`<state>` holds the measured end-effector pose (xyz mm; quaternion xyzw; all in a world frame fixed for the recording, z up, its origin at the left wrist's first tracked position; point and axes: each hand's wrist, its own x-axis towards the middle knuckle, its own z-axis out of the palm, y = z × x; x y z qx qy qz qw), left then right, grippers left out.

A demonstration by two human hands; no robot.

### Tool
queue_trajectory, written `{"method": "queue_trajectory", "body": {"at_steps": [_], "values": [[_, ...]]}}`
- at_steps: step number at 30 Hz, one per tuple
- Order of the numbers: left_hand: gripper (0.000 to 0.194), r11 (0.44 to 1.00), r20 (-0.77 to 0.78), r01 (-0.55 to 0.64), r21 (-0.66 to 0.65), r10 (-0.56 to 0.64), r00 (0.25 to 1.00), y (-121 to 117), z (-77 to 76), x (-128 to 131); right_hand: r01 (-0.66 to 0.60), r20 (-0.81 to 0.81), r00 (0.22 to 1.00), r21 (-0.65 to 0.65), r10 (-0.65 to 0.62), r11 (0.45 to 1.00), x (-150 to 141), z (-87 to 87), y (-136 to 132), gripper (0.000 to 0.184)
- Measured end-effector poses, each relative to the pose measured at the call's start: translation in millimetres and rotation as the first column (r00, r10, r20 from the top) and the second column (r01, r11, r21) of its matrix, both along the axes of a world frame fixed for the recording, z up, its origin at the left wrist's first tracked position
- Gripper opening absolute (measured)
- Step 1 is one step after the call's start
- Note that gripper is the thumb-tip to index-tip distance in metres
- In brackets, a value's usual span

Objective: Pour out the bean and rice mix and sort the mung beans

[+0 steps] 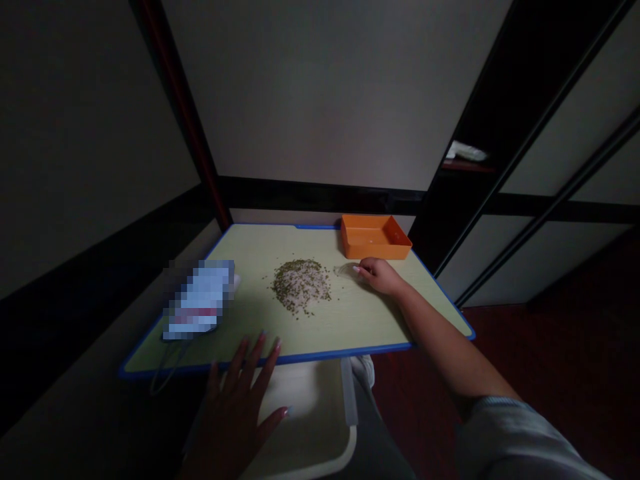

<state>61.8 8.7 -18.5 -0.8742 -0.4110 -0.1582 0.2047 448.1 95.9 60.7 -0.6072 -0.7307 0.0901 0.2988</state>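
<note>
A pile of pale grains mixed with small dark green ones (301, 285) lies in the middle of the pale yellow tabletop (370, 327). Just right of the pile, my right hand (379, 275) is closed around what looks like a clear plastic spoon (344, 270). The spoon's see-through end points left, toward the grains; the handle is mostly hidden in my fingers. My left hand (240, 400) has its fingers spread, with the fingertips at the table's front edge, and holds nothing. An orange tray (375, 252) stands at the back right, beyond my right hand.
A blurred-out pale blue object (200, 300) with a loop of cord lies on the table's left side. Below the front edge is a white plastic bin (310, 427). A blue rim (350, 352) edges the table. Cabinet panels (325, 100) rise close behind.
</note>
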Motion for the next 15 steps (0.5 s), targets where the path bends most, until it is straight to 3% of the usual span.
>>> {"method": "queue_trajectory", "body": {"at_steps": [11,15], "values": [[0.090,1.000,0.026,0.014,0.002,-0.014,1.000,0.2,-2.1,-0.6,-0.080,-0.006,0.997,-0.022,0.080,0.997,1.9,0.0,1.2,0.033],[0.085,1.000,0.029,0.016,-0.008,-0.016,0.999,0.8,0.0,-0.2,-0.045,0.008,0.999,0.005,0.045,0.999,5.2,0.8,2.6,0.032]]}}
